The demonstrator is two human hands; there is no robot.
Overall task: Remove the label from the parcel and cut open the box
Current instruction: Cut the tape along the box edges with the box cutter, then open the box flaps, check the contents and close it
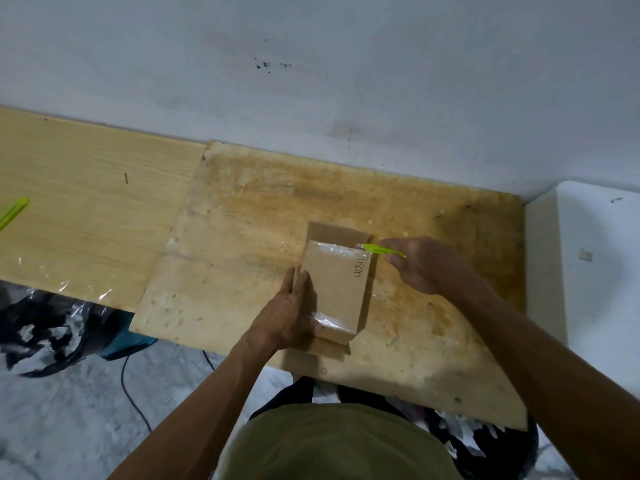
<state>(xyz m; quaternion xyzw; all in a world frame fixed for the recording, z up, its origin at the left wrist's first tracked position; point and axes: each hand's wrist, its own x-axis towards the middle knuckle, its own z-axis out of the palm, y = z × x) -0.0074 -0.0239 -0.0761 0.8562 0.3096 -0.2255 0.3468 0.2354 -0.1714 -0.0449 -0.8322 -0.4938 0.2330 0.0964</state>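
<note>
A small brown cardboard box [334,289] lies on the worn plywood board [242,237], with clear tape across its far and near ends and handwriting on its right side. A flap sticks out beyond its far end. My left hand [292,315] presses on the box's left edge and near corner. My right hand [420,263] grips a lime-green cutter [382,250], whose tip touches the taped far right corner of the box. I see no label on the box.
A lighter wood panel [86,209] adjoins on the left, with a second green tool [12,213] at its left edge and clear plastic film [79,289] at its front. A white block [595,271] stands on the right. Dark bags of scraps [52,334] sit on the floor.
</note>
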